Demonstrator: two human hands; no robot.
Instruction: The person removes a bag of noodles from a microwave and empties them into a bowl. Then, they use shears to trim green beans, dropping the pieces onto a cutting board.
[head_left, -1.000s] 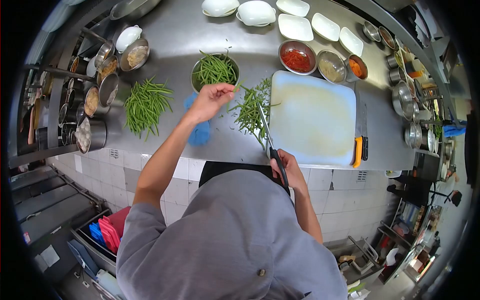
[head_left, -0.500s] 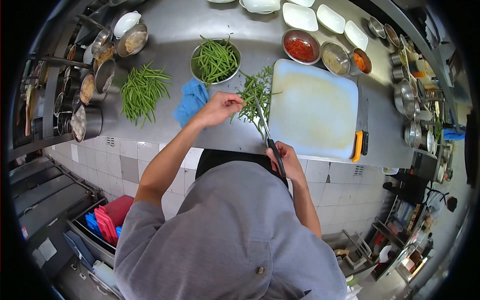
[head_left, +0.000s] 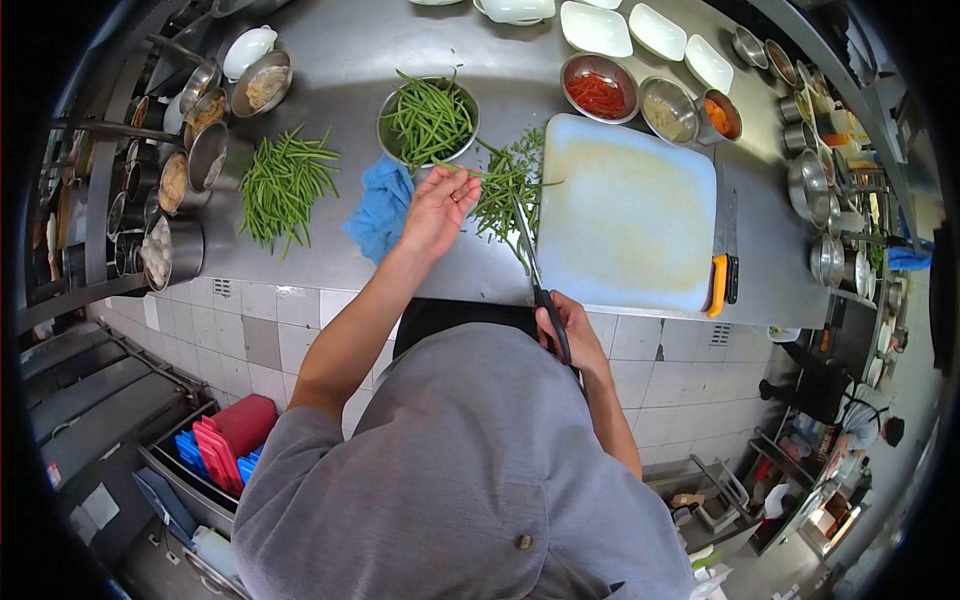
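Note:
My left hand (head_left: 440,212) is palm-up beside the steel bowl (head_left: 477,128), its fingertips pinching a green bean. Long green beans (head_left: 432,112) are heaped in that bowl. My right hand (head_left: 575,333) grips the black handles of a pair of scissors (head_left: 531,255); the long metal blades point away from me, over a loose pile of bean trimmings (head_left: 510,190). That pile lies between the bowl and the white cutting board (head_left: 630,215). A crumpled blue cloth (head_left: 382,210) rests left of my left hand. Further left is another heap of green beans (head_left: 288,185).
A knife with a yellow handle (head_left: 718,285) lies along the board's right edge, with a black handle beside it. Bowls of red strips (head_left: 598,96) and orange pieces (head_left: 718,115) stand behind the board. White dishes (head_left: 596,28) line the back. Steel pots (head_left: 183,245) crowd the left.
My left hand has moved away from the scissor blades, up and slightly left toward the bowl, and turned palm-up. The right hand and scissors have barely shifted.

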